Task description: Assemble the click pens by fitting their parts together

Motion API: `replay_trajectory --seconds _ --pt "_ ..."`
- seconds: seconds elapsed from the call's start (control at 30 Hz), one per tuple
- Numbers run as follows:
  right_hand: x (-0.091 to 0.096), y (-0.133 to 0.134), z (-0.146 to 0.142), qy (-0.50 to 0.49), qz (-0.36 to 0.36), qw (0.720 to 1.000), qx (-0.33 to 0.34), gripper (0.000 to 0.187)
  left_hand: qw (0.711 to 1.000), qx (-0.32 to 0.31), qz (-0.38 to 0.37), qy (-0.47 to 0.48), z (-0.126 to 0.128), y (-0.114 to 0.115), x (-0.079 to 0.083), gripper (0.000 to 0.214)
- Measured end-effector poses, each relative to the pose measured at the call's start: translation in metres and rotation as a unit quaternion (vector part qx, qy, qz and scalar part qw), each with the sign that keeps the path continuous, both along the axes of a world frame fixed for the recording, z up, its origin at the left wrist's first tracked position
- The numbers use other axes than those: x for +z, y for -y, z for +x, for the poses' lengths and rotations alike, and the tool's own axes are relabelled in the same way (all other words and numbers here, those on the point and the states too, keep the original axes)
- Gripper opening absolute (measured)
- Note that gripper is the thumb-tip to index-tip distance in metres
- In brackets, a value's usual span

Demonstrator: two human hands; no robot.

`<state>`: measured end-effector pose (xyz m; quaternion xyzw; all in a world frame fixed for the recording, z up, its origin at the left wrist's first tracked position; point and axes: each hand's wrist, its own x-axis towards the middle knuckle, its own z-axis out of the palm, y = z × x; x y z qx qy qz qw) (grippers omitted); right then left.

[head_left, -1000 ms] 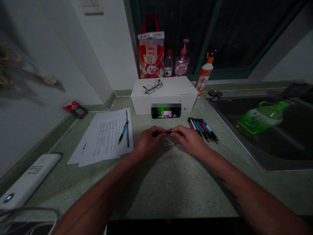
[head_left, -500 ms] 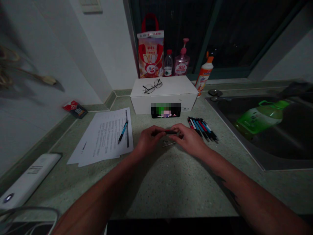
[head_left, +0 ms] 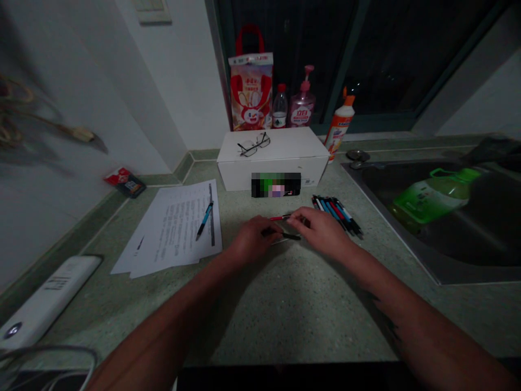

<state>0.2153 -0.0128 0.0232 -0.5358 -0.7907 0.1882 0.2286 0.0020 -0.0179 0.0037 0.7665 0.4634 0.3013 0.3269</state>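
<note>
Both hands rest on a green speckled counter in dim light. My left hand (head_left: 255, 237) is closed around a dark pen barrel (head_left: 290, 236) that points right, low over the counter. My right hand (head_left: 321, 232) pinches a thin red pen part (head_left: 279, 218) at its fingertips, held just above and behind the dark barrel. A pale thin piece lies on the counter under the hands, mostly hidden. Just right of my right hand lies a row of several pens (head_left: 337, 212) with blue, red and black barrels.
Printed papers (head_left: 175, 228) with a blue pen (head_left: 204, 219) lie to the left. Behind stand a white box (head_left: 273, 155) with glasses (head_left: 253, 145), a phone (head_left: 275, 184), bottles and a bag. A sink (head_left: 448, 217) holds a green bottle (head_left: 431, 195). A white device (head_left: 44, 304) sits at near left.
The hands have separated the pen they held together: the left hand dropped lower with the dark barrel, and a red part now shows in the right hand's fingertips.
</note>
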Motion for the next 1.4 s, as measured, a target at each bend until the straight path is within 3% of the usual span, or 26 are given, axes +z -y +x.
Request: replay_trajectory --seconds 0.13,0.2,0.4,0.83,1.0,1.4 --pt "-0.006 0.0 0.002 0.057 -0.012 0.996 0.074 0.005 0.984 -0.137 0.073 -0.084 0.002 0.003 -0.005 0.005" --pt "-0.011 0.001 0.001 0.082 -0.014 0.992 0.096 0.008 0.98 -0.152 0.079 -0.101 0.002 0.003 -0.006 0.005" --pt "-0.017 0.002 -0.001 0.106 -0.016 0.99 0.097 0.007 0.984 -0.013 0.082 -0.16 -0.002 -0.006 -0.008 0.01" --pt "-0.011 -0.003 0.006 0.159 -0.01 0.985 0.072 0.009 0.961 0.03 0.081 -0.262 -0.007 -0.008 -0.004 0.016" --pt "-0.01 -0.003 0.008 0.153 -0.017 0.985 0.075 0.01 0.954 0.02 0.073 -0.291 -0.011 -0.008 -0.002 0.015" --pt "-0.01 -0.004 0.008 0.159 -0.006 0.985 0.072 0.01 0.956 0.009 0.072 -0.283 -0.009 -0.006 -0.001 0.018"
